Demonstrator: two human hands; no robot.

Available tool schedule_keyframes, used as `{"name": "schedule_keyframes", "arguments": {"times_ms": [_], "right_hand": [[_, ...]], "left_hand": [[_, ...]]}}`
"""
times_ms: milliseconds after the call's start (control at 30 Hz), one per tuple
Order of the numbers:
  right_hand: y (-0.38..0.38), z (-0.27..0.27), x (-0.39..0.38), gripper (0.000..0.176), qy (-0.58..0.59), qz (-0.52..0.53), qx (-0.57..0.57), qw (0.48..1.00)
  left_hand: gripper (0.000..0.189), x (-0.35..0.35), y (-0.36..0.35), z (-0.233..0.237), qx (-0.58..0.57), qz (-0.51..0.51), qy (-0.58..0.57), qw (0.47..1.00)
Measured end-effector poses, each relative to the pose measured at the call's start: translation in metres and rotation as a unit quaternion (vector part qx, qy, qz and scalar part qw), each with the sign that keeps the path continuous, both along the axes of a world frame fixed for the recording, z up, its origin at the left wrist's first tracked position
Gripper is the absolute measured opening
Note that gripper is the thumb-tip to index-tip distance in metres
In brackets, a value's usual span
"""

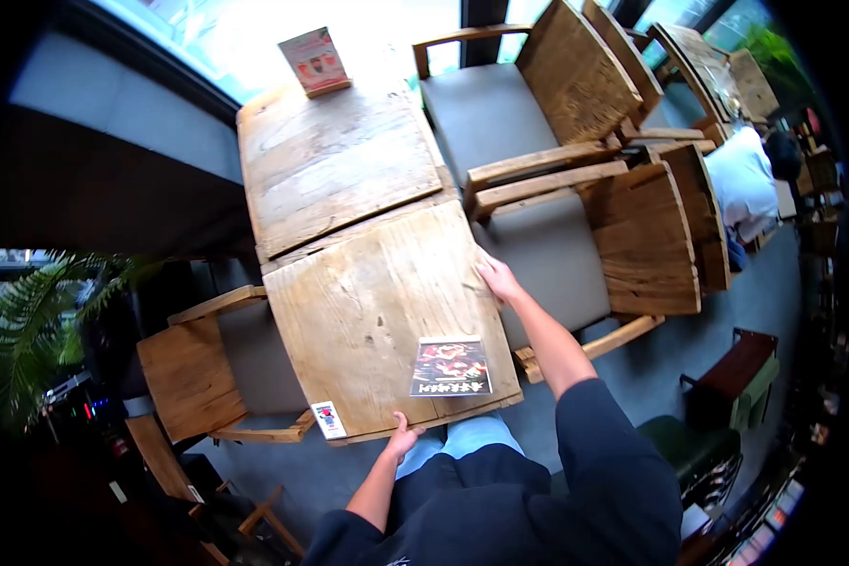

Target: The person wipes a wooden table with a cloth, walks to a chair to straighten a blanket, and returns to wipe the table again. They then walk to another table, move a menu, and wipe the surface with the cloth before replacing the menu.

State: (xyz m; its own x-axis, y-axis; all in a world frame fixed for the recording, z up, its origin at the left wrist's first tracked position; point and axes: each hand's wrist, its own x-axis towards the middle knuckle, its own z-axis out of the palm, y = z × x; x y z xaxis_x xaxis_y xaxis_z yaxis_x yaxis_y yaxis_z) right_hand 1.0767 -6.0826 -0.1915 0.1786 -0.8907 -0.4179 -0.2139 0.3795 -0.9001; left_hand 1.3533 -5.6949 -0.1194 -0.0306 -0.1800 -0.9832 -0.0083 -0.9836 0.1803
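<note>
My left hand [403, 441] grips the near edge of the wooden table [358, 311], its thumb on the top and its other fingers around the edge. On the table's right edge rests my right hand [498, 279], its fingers at the side and partly hidden. Near the front right of the top lies a dark menu card [451, 366] with food pictures. A small white sticker or card [328, 420] is at the front left corner. Beyond, a second wooden tabletop [340, 160] stands against the near one, with a narrow gap between them.
An upright sign [315, 62] stands on the far tabletop. Chairs with grey seats [552, 255] line the right side; another chair [193, 377] is at the left. A person in white [743, 179] is at the far right. A green bench [690, 445] stands lower right.
</note>
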Motion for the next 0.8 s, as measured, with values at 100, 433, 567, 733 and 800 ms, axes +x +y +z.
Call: {"name": "schedule_keyframes", "arguments": {"times_ms": [100,433,567,733,800], "right_hand": [[0.067,-0.001,-0.033,0.054,-0.055,0.016,0.054,0.997],[0.172,0.013,-0.07,0.053,-0.17,-0.048,0.279,0.944],[0.067,0.001,-0.023,0.052,-0.157,-0.1,0.249,0.951],[0.048,0.005,-0.009,0.047,-0.162,-0.096,0.265,0.946],[0.084,0.018,-0.026,0.047,-0.141,-0.097,0.27,0.948]], "left_hand": [[0.115,-0.001,0.002,0.004,-0.026,-0.018,0.003,1.0],[0.112,0.002,-0.002,0.013,-0.052,-0.097,-0.04,0.993],[0.108,0.008,0.005,0.005,-0.066,-0.113,-0.029,0.991],[0.104,0.022,0.01,-0.001,-0.087,-0.158,-0.042,0.983],[0.104,0.022,0.001,0.003,-0.063,-0.143,-0.022,0.987]]}}
